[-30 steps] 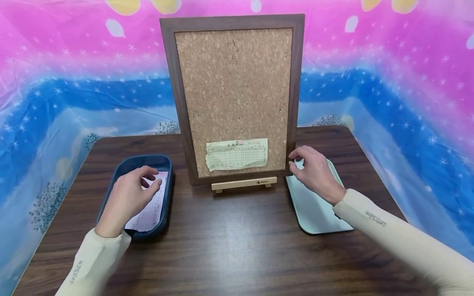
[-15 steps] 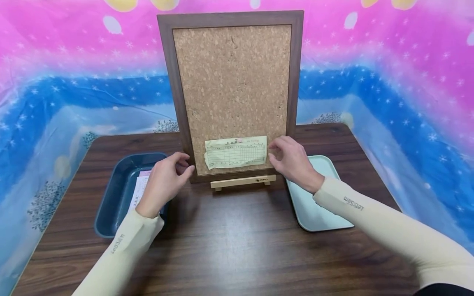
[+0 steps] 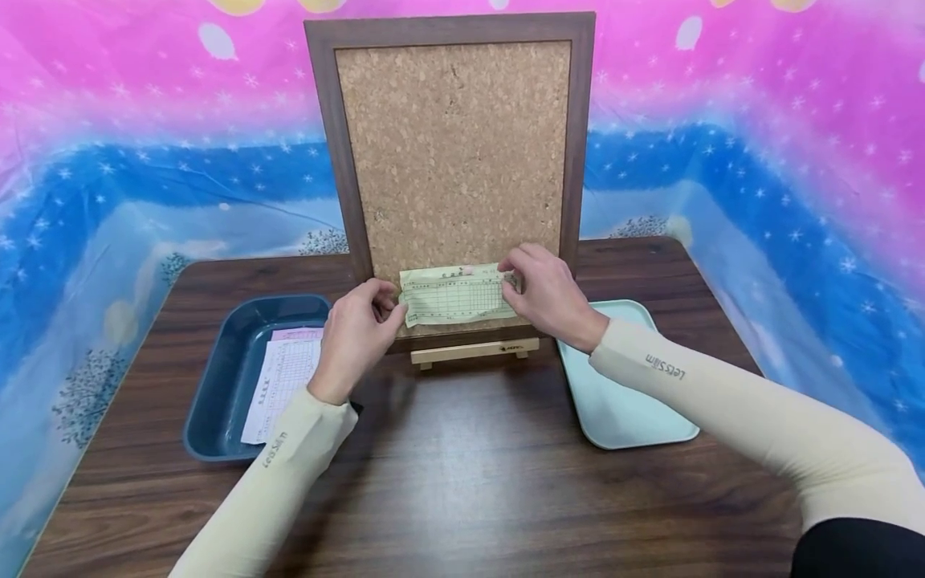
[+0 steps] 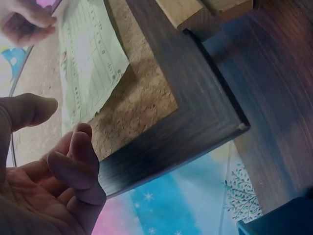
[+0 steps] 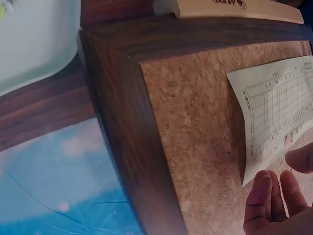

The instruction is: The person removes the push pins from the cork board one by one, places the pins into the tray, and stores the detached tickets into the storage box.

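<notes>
A pale green printed slip point(image 3: 455, 299) lies against the lower part of a cork board point(image 3: 455, 160) in a dark wood frame. A small pink spot shows near the slip's top edge; I cannot tell what it is. My left hand point(image 3: 354, 333) is at the slip's left edge. In the left wrist view, its thumb point(image 4: 36, 110) stands apart from its loosely bent fingers, with nothing between them. My right hand point(image 3: 549, 293) is in front of the slip's right end. The right wrist view shows a gap between its thumb and fingers point(image 5: 261, 196) beside the slip's corner.
The board leans on a wooden stand whose ledge point(image 3: 474, 353) juts forward. At left, a dark blue tray point(image 3: 209, 401) holds white and pink printed papers point(image 3: 285, 385). A mint-green tray point(image 3: 629, 401) lies at right on the brown table point(image 3: 462, 482).
My left hand has moved right from over the blue tray to the slip's left edge. My right hand has moved left from the mint tray to the slip's right end.
</notes>
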`<state>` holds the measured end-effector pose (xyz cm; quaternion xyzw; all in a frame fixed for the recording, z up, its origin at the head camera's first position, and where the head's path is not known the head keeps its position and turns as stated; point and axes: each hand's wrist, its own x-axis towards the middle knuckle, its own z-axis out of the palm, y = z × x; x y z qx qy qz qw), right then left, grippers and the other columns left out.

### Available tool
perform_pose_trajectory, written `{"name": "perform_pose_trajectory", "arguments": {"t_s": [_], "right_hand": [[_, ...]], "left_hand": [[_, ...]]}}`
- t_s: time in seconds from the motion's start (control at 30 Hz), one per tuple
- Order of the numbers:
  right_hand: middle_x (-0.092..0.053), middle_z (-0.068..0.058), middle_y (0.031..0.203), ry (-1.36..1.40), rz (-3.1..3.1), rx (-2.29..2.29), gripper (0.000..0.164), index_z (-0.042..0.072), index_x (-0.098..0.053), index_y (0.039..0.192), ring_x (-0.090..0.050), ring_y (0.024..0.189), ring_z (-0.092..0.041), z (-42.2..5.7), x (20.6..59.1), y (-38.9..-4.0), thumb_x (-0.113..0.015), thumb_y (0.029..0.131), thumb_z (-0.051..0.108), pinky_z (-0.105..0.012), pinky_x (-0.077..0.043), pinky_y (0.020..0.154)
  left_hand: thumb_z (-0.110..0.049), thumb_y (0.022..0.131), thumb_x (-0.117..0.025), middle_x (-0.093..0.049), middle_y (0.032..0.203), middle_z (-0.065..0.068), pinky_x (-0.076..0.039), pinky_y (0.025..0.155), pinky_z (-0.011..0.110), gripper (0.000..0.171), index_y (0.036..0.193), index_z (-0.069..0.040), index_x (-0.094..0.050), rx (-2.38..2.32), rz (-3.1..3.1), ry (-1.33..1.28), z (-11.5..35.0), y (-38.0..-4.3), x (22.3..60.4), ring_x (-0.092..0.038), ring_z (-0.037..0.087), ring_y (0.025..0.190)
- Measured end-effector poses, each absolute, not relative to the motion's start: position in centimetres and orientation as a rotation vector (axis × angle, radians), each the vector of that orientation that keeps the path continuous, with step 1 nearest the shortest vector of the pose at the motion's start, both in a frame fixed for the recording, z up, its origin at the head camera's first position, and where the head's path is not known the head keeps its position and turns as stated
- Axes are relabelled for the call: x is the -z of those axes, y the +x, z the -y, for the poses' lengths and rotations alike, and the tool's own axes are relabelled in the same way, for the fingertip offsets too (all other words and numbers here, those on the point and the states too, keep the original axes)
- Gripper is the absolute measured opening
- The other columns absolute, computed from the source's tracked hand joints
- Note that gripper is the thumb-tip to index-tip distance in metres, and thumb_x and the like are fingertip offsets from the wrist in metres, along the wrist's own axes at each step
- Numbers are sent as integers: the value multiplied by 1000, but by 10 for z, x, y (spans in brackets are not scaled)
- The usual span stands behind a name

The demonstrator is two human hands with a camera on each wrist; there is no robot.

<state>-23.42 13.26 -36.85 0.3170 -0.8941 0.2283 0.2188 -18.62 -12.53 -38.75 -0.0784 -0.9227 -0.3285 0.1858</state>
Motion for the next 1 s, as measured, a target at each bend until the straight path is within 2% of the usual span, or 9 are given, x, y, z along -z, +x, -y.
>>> {"name": "perform_pose_trajectory", "arguments": {"t_s": [0.2, 0.6, 0.77, 1.0], "right_hand": [[-52, 1, 84, 932, 2456, -621, 10, 11, -58, 87, -46, 75, -11, -118, 364, -240, -56, 76, 10, -26, -38, 63], [-51, 3, 82, 966, 2471, -599, 12, 11, -57, 84, -46, 75, -9, -91, 363, -245, -58, 73, 6, -27, -38, 66], [-48, 4, 79, 945, 2502, -559, 10, 11, -57, 82, -45, 73, -8, -87, 363, -245, -59, 73, 7, -24, -38, 64], [-43, 6, 72, 885, 2495, -519, 9, 13, -56, 73, -41, 67, -9, -81, 364, -246, -59, 70, 6, -24, -36, 58]], "left_hand": [[-29, 79, -60, -53, 73, -8, -37, 55, 29, 21, 94, -14, -59, 899, 2571, -200, 122, -190, 390, -47, 7, 59], [-30, 79, -58, -49, 67, -9, -36, 51, 29, 13, 82, -17, -56, 865, 2517, -144, 112, -200, 389, -46, 8, 56], [-27, 80, -57, -49, 68, -7, -35, 49, 29, 11, 76, -18, -54, 849, 2518, -169, 110, -200, 390, -45, 9, 56], [-26, 82, -55, -48, 72, -7, -36, 51, 29, 10, 76, -18, -51, 867, 2519, -238, 110, -196, 390, -45, 7, 59]]}}
